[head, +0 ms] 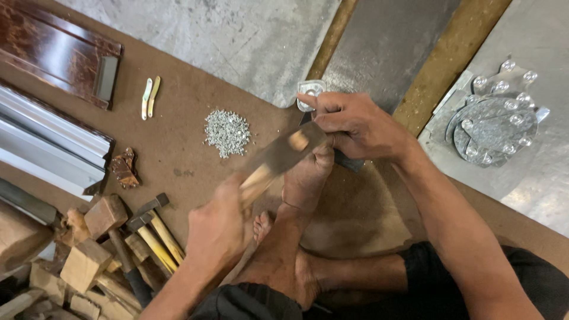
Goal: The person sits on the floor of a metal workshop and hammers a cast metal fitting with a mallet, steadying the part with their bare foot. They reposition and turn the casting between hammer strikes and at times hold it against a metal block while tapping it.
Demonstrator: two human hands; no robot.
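While my left hand point(222, 222) clenches the wooden handle of a hammer point(278, 160), blurred in motion, my right hand point(355, 124) pinches a small metal plate point(309, 95) at its fingertips, just above the hammer's head. My foot point(305, 178) braces beneath them on the brown board point(178, 112), near a heap of small silver nails point(227, 131).

Both forearms are seen bare from elbow to wrist, with no sleeves reaching them. No watch, ring, band or glove is worn on the left hand point(216, 228) or the right hand point(355, 121). The feet are bare, without shoes or socks. Black shorts point(249, 302) of plain cloth are worn, and the legs below them are left uncovered.
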